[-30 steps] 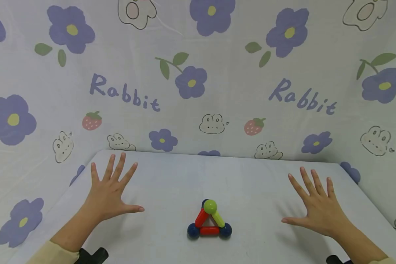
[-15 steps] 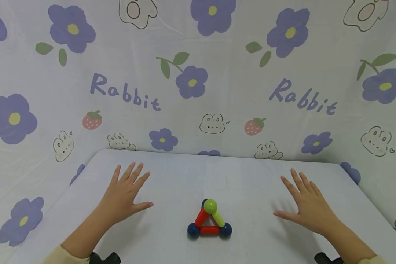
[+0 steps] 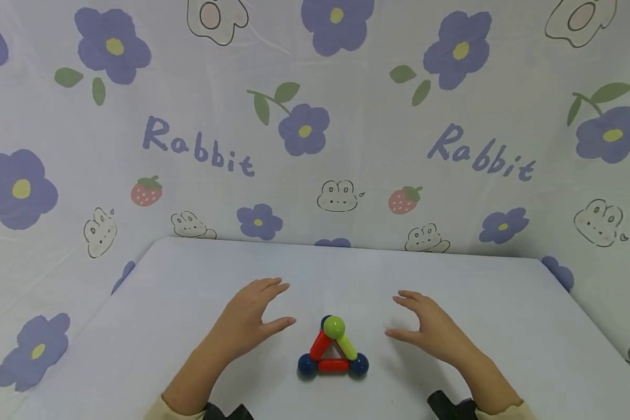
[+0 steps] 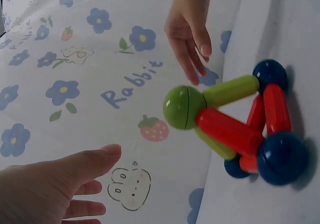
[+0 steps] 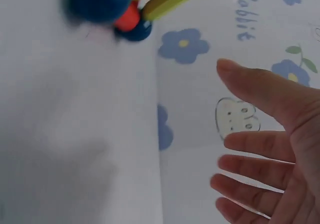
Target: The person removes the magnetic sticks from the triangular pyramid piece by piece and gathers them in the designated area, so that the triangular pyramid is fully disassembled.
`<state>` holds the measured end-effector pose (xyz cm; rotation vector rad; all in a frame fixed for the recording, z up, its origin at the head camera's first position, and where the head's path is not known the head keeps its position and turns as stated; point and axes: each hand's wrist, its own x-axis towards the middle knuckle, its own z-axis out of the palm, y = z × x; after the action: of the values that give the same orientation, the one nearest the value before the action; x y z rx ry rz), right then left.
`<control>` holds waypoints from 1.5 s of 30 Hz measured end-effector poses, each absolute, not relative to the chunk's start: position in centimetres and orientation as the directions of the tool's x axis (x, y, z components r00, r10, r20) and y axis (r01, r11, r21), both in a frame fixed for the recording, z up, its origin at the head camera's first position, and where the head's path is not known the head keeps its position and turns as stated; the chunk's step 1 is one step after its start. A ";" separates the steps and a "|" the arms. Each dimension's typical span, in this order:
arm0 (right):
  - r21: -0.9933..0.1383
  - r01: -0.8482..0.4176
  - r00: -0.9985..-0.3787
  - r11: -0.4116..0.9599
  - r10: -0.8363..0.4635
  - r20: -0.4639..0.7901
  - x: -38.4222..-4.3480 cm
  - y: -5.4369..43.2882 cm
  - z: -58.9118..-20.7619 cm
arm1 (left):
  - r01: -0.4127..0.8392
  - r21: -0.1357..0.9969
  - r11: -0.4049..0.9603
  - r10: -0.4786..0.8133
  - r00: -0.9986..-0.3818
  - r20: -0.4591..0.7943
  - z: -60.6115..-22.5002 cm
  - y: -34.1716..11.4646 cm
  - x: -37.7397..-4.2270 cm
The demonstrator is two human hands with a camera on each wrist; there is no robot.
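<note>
A small pyramid of toy rods and balls (image 3: 333, 366) stands on the white table in the head view. Red and yellow-green rods join dark blue balls at its base to one green ball (image 4: 184, 107) on top. My left hand (image 3: 247, 321) hovers to its left, fingers loosely bent and thumb apart, touching nothing. On the other side my right hand (image 3: 438, 329) is held in the air in much the same pose, a little farther off. In the right wrist view the pyramid's blue ball (image 5: 100, 1) shows at the top, partly cut off.
The white table (image 3: 189, 274) reaches back to a cloth backdrop (image 3: 367, 146) printed with flowers, rabbits and strawberries. Black wrist camera mounts (image 3: 451, 405) sit beneath both wrists, by the cream sleeves.
Both hands have come inward from the table's sides toward the pyramid. Their widely spread fingers have drawn together and bent a little. The pyramid has stayed where it was.
</note>
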<state>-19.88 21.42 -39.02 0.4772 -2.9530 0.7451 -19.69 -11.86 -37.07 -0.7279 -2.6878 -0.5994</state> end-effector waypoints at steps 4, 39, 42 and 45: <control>-0.585 -0.299 -0.949 0.754 -0.300 0.098 -20.1 19.1 -39.2 | 0.544 0.433 0.718 0.424 -0.836 0.348 -37.2 -9.9 -19.5; -0.707 -0.426 -0.878 0.565 -0.447 0.172 -20.0 15.0 -41.4 | 0.578 0.597 0.557 0.472 -0.811 0.345 -40.6 -5.2 -19.9; -0.705 -0.397 -0.896 0.588 -0.416 0.157 -20.0 15.4 -41.1 | 0.523 0.624 0.580 0.396 -0.851 0.345 -40.8 -5.8 -20.4; -0.704 -0.358 -0.917 0.613 -0.374 0.140 -20.1 15.8 -40.8 | 0.482 0.650 0.588 0.353 -0.875 0.330 -41.0 -6.4 -21.0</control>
<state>-20.08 15.83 -40.77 0.6445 -2.8403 1.2319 -20.97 -6.43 -40.96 -0.7031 -2.6486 -1.1588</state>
